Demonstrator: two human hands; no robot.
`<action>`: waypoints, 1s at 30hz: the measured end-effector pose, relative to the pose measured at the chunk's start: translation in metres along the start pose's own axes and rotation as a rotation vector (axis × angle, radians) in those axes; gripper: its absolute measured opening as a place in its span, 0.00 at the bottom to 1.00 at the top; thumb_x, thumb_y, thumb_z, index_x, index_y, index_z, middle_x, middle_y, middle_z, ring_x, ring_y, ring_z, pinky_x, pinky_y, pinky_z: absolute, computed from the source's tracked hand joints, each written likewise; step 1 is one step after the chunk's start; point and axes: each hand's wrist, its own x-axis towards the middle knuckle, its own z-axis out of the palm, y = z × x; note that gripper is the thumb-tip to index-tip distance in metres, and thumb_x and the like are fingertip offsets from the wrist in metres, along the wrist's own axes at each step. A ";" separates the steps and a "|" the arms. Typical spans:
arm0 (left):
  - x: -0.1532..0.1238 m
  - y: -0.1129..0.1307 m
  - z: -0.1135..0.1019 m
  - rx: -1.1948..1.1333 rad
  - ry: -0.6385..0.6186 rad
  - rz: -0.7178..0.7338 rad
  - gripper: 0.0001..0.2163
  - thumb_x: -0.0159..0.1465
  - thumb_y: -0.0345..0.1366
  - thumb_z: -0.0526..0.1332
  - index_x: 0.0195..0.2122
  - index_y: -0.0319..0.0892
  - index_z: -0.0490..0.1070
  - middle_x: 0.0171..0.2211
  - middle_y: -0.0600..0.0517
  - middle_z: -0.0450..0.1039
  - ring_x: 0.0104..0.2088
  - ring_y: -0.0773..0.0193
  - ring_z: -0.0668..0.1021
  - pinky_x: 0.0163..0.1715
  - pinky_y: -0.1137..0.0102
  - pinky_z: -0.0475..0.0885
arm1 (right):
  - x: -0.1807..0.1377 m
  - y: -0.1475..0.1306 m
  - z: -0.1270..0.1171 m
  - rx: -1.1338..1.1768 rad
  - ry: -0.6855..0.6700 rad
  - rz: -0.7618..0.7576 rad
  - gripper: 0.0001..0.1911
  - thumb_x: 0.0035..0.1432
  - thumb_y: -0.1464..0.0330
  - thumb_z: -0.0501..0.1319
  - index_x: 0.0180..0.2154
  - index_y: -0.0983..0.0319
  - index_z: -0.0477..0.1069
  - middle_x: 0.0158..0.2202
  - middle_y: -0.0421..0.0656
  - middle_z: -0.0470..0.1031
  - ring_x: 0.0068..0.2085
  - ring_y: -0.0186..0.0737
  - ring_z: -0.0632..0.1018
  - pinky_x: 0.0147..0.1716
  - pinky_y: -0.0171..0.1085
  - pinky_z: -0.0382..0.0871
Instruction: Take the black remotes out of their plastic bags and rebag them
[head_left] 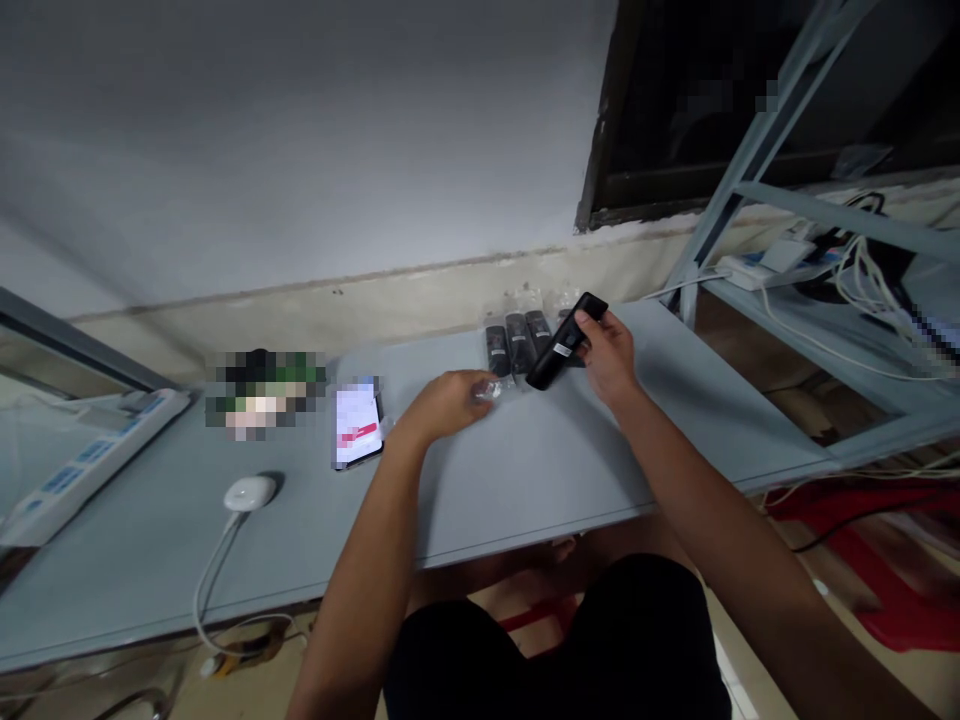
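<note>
My right hand (606, 352) is closed on a black remote control (559, 352), held tilted above the table with a small white label on the side that shows. Several more black remotes in clear plastic bags (517, 340) lie side by side near the wall, partly hidden behind the held one. To their left, my left hand (454, 402) has its fingers curled on a crumpled piece of clear plastic (489, 390), which looks like a bag. How far this plastic runs under the fingers is hidden.
A lit phone (358, 425) lies left of my left hand. Farther left are a white corded device (250, 493), a blurred-out item (266, 392) and a power strip (94, 465). Metal shelving (825, 320) with tangled cables stands right. The grey table (525, 470) meets the wall.
</note>
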 end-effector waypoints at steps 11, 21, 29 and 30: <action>0.004 0.006 0.018 0.043 0.031 0.172 0.16 0.65 0.36 0.64 0.55 0.47 0.78 0.53 0.47 0.82 0.52 0.50 0.83 0.53 0.55 0.79 | -0.019 -0.006 0.006 -0.309 -0.227 -0.104 0.17 0.62 0.52 0.69 0.46 0.54 0.71 0.43 0.42 0.79 0.46 0.45 0.80 0.53 0.45 0.75; 0.005 0.000 0.016 0.090 0.038 0.208 0.19 0.62 0.34 0.67 0.55 0.47 0.78 0.52 0.46 0.82 0.50 0.51 0.83 0.53 0.56 0.78 | -0.025 -0.006 0.002 -0.364 -0.572 0.177 0.37 0.63 0.58 0.66 0.70 0.51 0.60 0.41 0.41 0.81 0.33 0.40 0.83 0.34 0.40 0.80; 0.002 0.008 0.014 -0.027 -0.005 0.176 0.27 0.59 0.46 0.75 0.59 0.47 0.76 0.49 0.48 0.83 0.47 0.52 0.84 0.48 0.60 0.78 | -0.023 -0.005 -0.002 -0.248 -0.599 0.290 0.27 0.54 0.68 0.71 0.56 0.55 0.72 0.45 0.41 0.82 0.35 0.37 0.82 0.31 0.35 0.80; 0.002 0.010 0.013 -0.035 0.031 0.194 0.25 0.61 0.48 0.74 0.57 0.47 0.77 0.48 0.48 0.83 0.46 0.53 0.84 0.47 0.61 0.78 | -0.023 -0.006 -0.001 -0.224 -0.605 0.290 0.28 0.54 0.67 0.72 0.57 0.55 0.73 0.47 0.41 0.82 0.36 0.37 0.83 0.33 0.36 0.81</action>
